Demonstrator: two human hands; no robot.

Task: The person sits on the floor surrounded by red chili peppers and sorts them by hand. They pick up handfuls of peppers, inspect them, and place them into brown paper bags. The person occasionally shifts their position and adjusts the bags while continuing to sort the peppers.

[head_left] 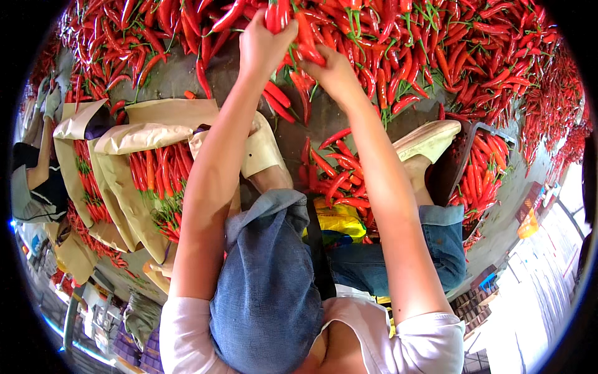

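Note:
At the top of the view my left hand (267, 44) grips a small bunch of red chili peppers (277, 17), thumb across the front. My right hand (331, 75) is just below and to the right, its fingers closed around the end of a red chili pepper (306, 38). Both hands are above the front edge of a big heap of glossy red chili peppers (397, 42) with green stems. Part of the right fingers is hidden behind the pepper. Loose chili peppers (338, 170) lie between my legs.
Left stand paper-lined containers (159, 140) with chili peppers in rows. A dark plastic crate (460, 163) of peppers stands beside my right shoe (427, 140). A yellow bag (341, 219) lies between my legs. Another person's gloved hand (52, 100) shows at far left.

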